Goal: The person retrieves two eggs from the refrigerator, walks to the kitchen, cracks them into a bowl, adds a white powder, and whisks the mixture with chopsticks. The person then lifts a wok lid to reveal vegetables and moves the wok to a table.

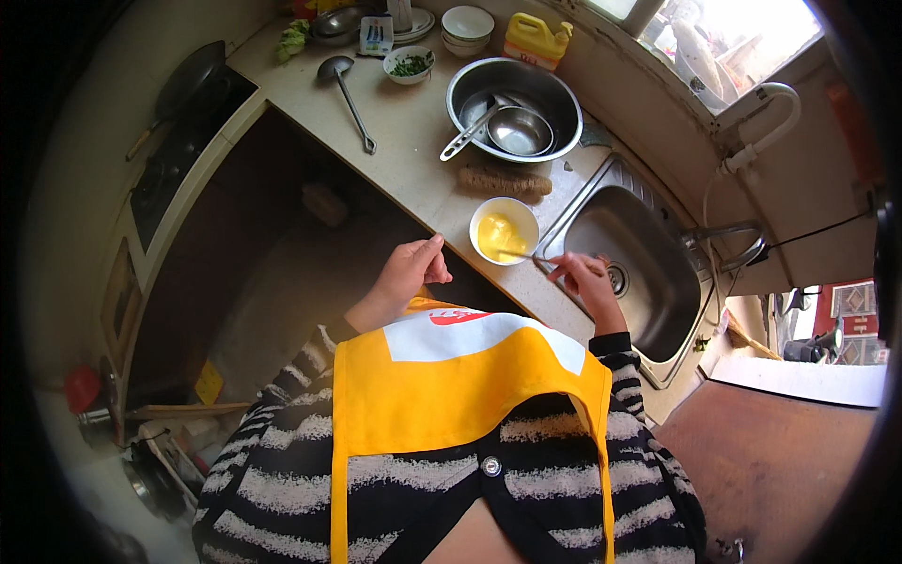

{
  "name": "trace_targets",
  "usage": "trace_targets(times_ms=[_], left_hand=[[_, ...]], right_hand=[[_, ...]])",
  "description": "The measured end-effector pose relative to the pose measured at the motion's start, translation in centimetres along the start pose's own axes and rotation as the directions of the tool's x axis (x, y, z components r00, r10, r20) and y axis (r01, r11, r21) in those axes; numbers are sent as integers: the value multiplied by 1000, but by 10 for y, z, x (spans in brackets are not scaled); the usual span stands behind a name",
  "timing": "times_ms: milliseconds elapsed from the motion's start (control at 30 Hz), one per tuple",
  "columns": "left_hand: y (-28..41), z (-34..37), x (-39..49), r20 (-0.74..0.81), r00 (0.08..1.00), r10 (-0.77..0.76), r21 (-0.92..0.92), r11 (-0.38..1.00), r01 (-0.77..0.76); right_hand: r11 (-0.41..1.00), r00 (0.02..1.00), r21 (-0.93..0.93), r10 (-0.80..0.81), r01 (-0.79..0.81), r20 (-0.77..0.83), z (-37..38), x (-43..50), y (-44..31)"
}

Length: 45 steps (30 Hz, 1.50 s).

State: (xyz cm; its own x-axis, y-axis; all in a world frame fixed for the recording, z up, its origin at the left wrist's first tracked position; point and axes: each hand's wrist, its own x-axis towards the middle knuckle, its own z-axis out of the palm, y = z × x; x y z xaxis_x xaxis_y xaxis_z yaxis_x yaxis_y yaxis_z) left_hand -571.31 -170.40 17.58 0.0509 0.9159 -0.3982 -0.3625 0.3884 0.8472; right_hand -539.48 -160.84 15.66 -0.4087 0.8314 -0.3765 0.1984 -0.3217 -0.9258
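A white bowl [477, 211] stands near the counter's front edge, with yellow liquid that looks like beaten egg [498, 233] in it. My right hand [586, 278] grips thin sticks, apparently chopsticks [523, 255], whose tips reach into the yellow liquid. That hand is right of the bowl, over the near edge of the sink, and is slightly blurred. Just off the counter edge, left of the bowl, is my left hand [416, 269]. Its fingers are curled in with the thumb on top, and nothing shows in it. Neither hand touches the bowl.
Behind the bowl lie a brown brush [504, 182] and a large metal basin [456, 81] holding a saucepan [521, 132] and a slotted utensil [471, 132]. A steel sink [652, 282] is at right. A ladle [351, 106] and a bowl of chopped greens [410, 65] sit farther left.
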Motion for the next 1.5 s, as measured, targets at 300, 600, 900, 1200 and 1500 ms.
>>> trace_targets(times_ms=[300, 600, 900, 1200, 1500], left_hand=[[-1, 2, 1, 5, 1000, 5, 31, 1000, -5], [-1, 5, -2, 0, 1000, 9, 49, 999, -9], [-3, 5, -2, -18, 1000, 4, 35, 999, -3], [-3, 9, 3, -16, 1000, -4, -34, 999, 3], [2, 25, 10, 15, 999, -30, 11, 1000, 29]], right_hand=[[982, 957, -60, -186, 177, -225, 0, 1, 2], [995, 998, -76, -66, 65, -20, -2, 3, 1], [995, 993, -16, -99, 98, -71, -3, 5, 0], [995, 982, -69, -86, 76, -169, -3, 3, 6], [993, 999, -115, 12, -6, 52, -1, -3, 4]])
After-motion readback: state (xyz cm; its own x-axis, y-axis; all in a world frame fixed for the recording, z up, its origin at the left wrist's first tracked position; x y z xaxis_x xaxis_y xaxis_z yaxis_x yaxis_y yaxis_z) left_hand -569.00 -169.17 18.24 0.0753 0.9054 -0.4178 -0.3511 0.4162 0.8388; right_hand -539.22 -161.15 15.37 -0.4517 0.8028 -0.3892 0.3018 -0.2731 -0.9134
